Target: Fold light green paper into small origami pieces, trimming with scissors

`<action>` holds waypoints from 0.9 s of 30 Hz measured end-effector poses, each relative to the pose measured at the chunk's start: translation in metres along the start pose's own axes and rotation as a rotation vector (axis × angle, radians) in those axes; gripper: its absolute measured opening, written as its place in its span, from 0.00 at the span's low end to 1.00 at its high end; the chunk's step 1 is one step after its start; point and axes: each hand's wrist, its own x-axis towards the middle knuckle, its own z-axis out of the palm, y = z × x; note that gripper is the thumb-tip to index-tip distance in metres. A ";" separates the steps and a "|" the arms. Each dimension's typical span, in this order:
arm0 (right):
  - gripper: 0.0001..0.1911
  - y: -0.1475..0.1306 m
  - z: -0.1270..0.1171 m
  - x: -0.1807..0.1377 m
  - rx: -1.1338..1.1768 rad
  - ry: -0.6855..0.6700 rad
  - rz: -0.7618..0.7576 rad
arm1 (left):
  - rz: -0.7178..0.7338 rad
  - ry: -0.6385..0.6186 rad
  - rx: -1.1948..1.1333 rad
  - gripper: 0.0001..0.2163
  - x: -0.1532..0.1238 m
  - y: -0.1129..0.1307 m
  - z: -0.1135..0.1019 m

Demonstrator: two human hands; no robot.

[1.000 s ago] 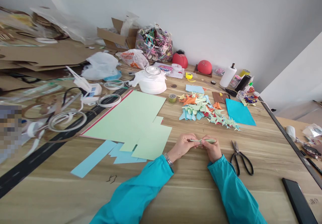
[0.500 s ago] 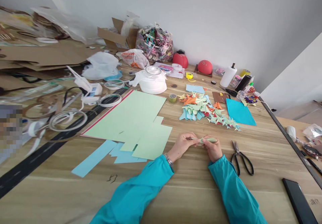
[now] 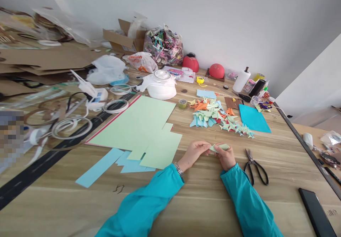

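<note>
A small folded piece of light green paper (image 3: 221, 147) is pinched between my two hands, above the wooden table. My left hand (image 3: 195, 152) grips its left end with thumb and fingertips. Thumb and fingers of my right hand (image 3: 226, 157) close on its right part. Beyond my hands lies a heap of folded paper figures (image 3: 209, 114) in green, blue and orange. Large light green sheets (image 3: 138, 123) lie to the left, with blue paper strips (image 3: 99, 167) at their near edge. Black-handled scissors (image 3: 254, 167) rest to the right of my right hand.
A black phone (image 3: 317, 212) lies at the near right. At the back stand a white bundle (image 3: 162, 87), a bag of colourful bits (image 3: 163, 47) and red pincushions (image 3: 216, 71). Rolls of tape (image 3: 71, 127) and cardboard crowd the left. A blue sheet (image 3: 254, 119) lies right of the heap.
The green paper has turned slightly between my fingers and shows more of its face. My left fingertips have shifted a little along it. Everything else looks the same.
</note>
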 end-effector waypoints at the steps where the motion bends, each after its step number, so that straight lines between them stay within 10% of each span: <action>1: 0.10 0.001 -0.001 0.000 -0.018 -0.016 -0.013 | 0.005 -0.010 0.050 0.14 0.000 0.001 0.001; 17: 0.11 0.011 -0.012 0.002 -0.152 -0.164 -0.058 | 0.003 -0.186 0.306 0.13 0.001 -0.001 -0.010; 27: 0.15 0.003 -0.006 0.007 0.108 0.000 -0.023 | -0.005 0.064 0.067 0.13 0.006 -0.004 -0.009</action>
